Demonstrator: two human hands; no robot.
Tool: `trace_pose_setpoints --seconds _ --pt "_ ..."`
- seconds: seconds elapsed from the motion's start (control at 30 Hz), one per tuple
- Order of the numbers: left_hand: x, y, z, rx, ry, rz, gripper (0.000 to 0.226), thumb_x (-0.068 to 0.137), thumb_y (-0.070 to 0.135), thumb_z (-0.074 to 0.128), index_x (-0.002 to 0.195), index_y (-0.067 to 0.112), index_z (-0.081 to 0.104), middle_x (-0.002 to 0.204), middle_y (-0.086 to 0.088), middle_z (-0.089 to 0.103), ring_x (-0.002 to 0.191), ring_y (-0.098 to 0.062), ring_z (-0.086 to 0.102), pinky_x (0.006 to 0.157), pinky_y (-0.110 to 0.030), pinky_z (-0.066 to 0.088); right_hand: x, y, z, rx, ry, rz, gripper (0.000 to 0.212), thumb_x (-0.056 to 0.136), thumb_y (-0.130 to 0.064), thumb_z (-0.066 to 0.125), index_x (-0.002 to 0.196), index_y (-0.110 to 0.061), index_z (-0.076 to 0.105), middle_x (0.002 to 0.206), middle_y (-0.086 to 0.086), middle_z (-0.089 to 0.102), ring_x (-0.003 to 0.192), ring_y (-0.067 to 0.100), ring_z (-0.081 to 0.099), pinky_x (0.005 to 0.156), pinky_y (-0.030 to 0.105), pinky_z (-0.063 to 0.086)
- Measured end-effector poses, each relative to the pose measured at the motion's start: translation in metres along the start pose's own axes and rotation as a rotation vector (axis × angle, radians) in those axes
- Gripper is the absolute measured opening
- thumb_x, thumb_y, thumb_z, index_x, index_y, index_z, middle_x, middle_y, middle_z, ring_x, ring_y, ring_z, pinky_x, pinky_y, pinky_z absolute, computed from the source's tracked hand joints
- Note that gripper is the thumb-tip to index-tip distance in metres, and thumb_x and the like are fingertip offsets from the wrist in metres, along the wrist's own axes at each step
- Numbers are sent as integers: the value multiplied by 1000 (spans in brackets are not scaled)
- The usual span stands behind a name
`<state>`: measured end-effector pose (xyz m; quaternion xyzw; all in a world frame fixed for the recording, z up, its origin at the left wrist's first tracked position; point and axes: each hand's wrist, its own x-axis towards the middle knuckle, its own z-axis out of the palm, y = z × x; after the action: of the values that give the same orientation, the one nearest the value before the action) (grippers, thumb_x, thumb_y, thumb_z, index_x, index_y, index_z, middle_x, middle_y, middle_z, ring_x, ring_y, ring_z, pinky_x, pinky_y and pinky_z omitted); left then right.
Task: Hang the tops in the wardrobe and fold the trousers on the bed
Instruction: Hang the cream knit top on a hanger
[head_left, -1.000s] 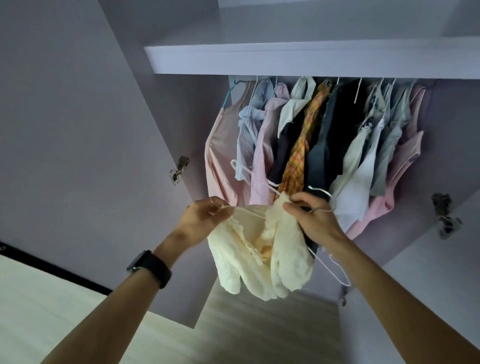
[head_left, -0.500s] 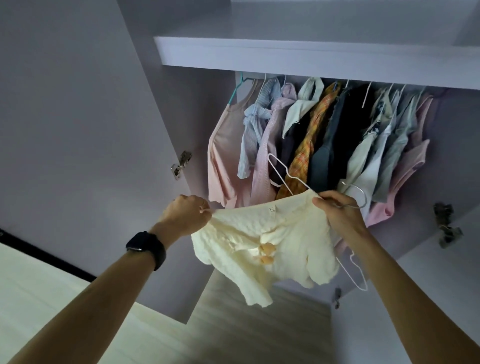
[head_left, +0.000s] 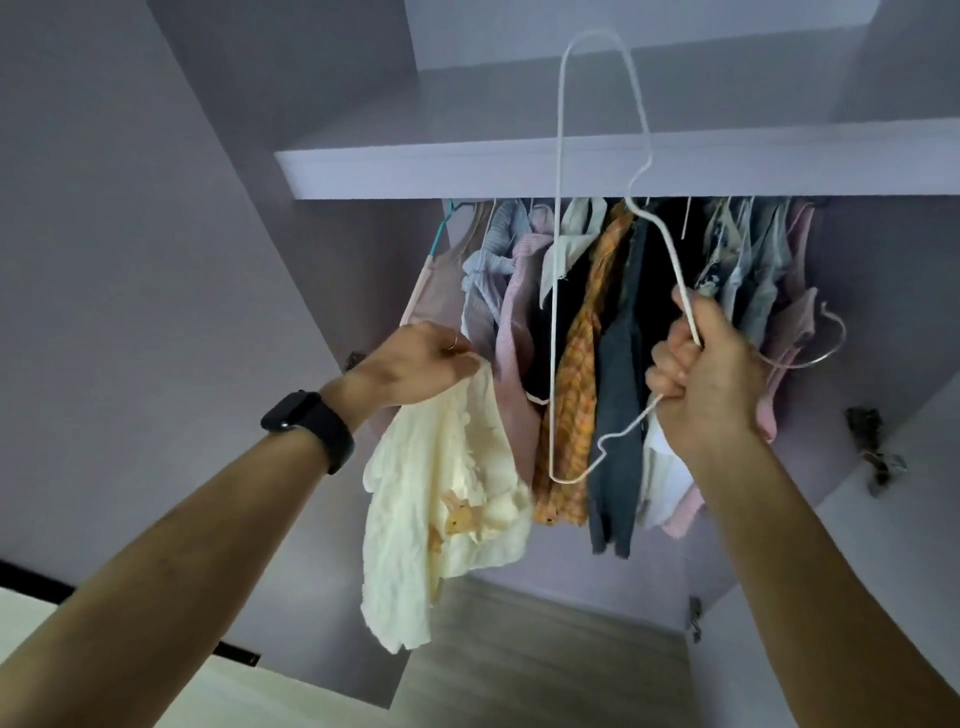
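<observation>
Curled tight, my right hand grips a bare white wire hanger at its neck. Its hook sticks out past my knuckles to the right. The hanger stands on end: one shoulder rises in front of the shelf, the other hangs low before the clothes. My left hand pinches the cream top by its upper edge, so it hangs limp below my fingers, apart from the hanger and just in front of the open wardrobe.

That top is so crumpled I cannot tell front from back, and the orange marks on it are too blurred to read. The part I pinch is hidden inside my fingers. The shelf edge covers most of what the clothes hang from, and the dark garments in the middle merge together. Both forearms are cut off by the lower edge, the left one wearing a black watch.

A lilac door stands open to the left, a metal hinge shows on the right, and pale wood floor lies below.
</observation>
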<state>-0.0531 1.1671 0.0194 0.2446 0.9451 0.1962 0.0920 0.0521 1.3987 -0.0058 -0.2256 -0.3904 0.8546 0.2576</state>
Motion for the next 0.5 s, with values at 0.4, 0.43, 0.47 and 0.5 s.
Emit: trace_pose_setpoints --seconds 0.4,0.43,0.47,0.5 --pt "-34 0 -75 -412 96 -23 11 87 30 70 87 25 79 81 10 75 80 -3 68 78 -15 49 21 60 83 -96 -220 -84 33 75 -15 66 45 -19 54 44 -2 37 37 10 27 41 20 20" --pt "-39 -4 -84 -446 125 -29 19 82 34 70 93 23 80 91 3 77 91 -13 71 91 -25 52 29 65 80 -221 -240 -127 32 68 -22 68 41 -18 51 43 0 38 38 12 29 44 23 24" --pt "-43 -10 -91 -481 152 -40 25 80 35 68 96 20 80 97 -3 77 98 -21 71 99 -36 52 37 70 75 -357 -259 -173 32 63 -29 68 41 -15 50 43 2 40 40 15 31 48 27 28" --pt "-48 -18 -98 -519 182 -54 25 81 33 69 98 17 79 100 -7 77 101 -26 71 103 -43 50 45 74 70 -476 -283 -202 33 62 -35 67 42 -14 52 43 2 42 42 17 34 52 31 30"
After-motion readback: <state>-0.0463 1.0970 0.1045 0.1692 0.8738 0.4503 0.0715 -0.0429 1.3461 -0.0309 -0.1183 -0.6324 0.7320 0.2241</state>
